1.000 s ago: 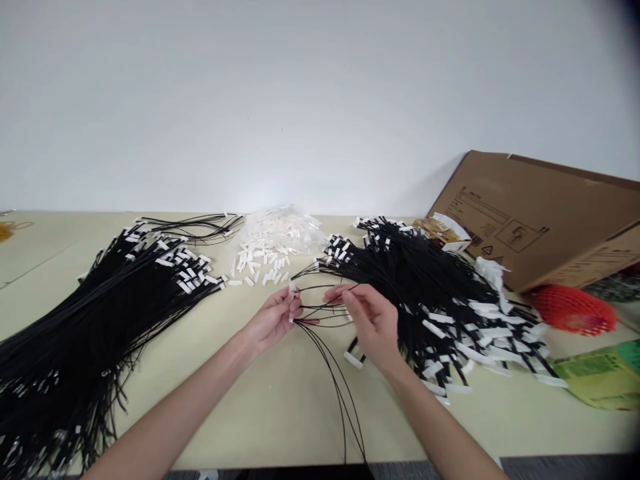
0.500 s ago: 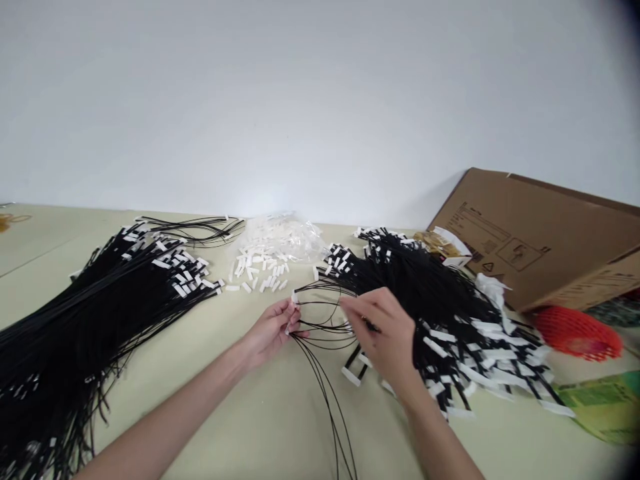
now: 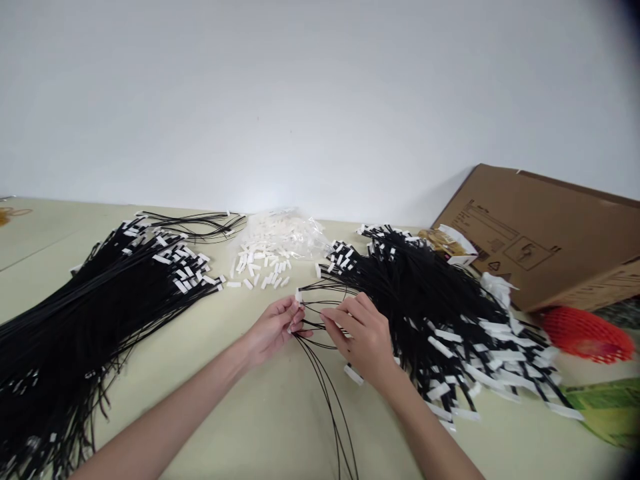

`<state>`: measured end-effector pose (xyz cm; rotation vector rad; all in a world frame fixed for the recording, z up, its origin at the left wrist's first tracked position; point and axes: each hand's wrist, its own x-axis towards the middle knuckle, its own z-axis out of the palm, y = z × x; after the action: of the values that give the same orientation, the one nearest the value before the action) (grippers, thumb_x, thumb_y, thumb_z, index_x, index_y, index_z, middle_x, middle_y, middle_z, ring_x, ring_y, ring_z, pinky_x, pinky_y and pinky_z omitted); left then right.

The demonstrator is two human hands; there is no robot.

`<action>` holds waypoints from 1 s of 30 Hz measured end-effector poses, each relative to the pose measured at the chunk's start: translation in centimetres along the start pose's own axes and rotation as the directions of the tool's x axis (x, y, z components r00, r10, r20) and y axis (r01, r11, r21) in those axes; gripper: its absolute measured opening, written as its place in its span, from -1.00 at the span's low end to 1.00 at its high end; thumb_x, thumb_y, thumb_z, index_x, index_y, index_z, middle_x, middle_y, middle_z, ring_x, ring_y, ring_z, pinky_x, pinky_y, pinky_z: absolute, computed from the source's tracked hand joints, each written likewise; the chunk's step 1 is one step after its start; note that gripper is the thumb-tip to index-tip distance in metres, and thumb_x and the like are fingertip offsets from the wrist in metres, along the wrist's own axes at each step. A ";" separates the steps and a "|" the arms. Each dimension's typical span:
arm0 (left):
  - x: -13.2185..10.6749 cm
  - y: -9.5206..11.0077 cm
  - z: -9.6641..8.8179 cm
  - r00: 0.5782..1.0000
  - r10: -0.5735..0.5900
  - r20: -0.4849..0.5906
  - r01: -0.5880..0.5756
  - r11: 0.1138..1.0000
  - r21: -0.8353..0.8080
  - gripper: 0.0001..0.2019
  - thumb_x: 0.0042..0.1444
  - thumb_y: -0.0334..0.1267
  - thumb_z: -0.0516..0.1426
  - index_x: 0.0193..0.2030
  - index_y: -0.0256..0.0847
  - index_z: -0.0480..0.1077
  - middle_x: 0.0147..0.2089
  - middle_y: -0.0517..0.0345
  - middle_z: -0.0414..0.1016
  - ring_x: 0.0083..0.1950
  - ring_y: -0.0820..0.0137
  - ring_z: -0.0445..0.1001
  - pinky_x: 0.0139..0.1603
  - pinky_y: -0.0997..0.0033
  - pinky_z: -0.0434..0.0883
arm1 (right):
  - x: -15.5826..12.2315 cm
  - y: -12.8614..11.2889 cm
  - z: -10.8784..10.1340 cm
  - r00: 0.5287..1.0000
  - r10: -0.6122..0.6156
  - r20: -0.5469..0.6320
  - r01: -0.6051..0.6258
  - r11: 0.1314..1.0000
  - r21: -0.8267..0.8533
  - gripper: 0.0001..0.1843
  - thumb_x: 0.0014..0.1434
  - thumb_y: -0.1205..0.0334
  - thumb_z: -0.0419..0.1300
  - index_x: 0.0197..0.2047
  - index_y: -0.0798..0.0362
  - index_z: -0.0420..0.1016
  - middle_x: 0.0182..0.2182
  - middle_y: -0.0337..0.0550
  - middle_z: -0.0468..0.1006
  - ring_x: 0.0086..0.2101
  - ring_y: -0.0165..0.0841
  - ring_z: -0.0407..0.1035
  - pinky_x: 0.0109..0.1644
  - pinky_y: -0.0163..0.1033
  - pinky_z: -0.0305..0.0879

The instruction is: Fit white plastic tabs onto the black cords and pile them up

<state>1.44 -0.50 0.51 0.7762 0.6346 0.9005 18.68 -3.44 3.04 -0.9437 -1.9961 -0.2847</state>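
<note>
White connector [image 3: 299, 295] pinched in left hand [image 3: 275, 327]; wires [image 3: 304, 343] fanned rightward and down. Right hand [image 3: 364, 337] placed over wires; whether any are gripped cannot be told. Wires judged light, springy, best grasped near connector.

The right hand [image 3: 365, 333], which half a second ago sits farther back from the left hand [image 3: 275, 327], is now closer to it, with fingertips among the wires [image 3: 315, 325]. Its thumb and forefinger reach leftward instead of curling in. The table's [image 3: 270, 413] front edge, visible a second ago, is out of view.
</note>
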 end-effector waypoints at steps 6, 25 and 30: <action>0.0 -0.1 0.1 1.000 0.023 0.000 -0.023 0.999 0.027 -0.81 0.00 -0.18 0.16 -0.45 -0.26 0.31 -0.57 0.34 0.13 -0.61 0.62 0.06 -0.28 0.32 0.40 | 0.1 -0.2 -0.2 0.996 0.082 0.020 -0.083 0.995 0.059 -0.91 0.10 0.37 0.11 -0.39 0.07 0.44 -0.55 -0.21 0.31 -0.47 -0.42 0.09 -0.41 -0.32 0.09; 0.1 -0.3 -0.1 0.999 0.040 0.002 -0.040 0.997 0.073 -0.84 0.04 -0.18 0.13 -0.40 -0.25 0.32 -0.56 0.34 0.12 -0.60 0.64 0.05 -0.27 0.30 0.39 | 0.2 -0.4 -0.1 0.985 0.169 0.036 -0.172 0.977 0.125 -0.88 0.09 0.36 0.10 -0.46 0.11 0.41 -0.59 -0.23 0.22 -0.48 -0.42 0.05 -0.42 -0.32 0.04; 0.1 -0.3 -0.2 0.999 0.043 0.001 -0.043 0.995 0.088 -0.83 0.05 -0.19 0.12 -0.42 -0.25 0.30 -0.57 0.34 0.12 -0.60 0.63 0.06 -0.27 0.29 0.39 | 0.0 -0.4 0.1 0.985 0.172 0.034 -0.175 0.976 0.128 -0.89 0.09 0.36 0.10 -0.45 0.11 0.40 -0.59 -0.22 0.25 -0.48 -0.42 0.06 -0.41 -0.31 0.06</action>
<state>1.50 -0.50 0.12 0.8708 0.6642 0.9173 18.33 -3.67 3.10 -1.0333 -1.9124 -0.0462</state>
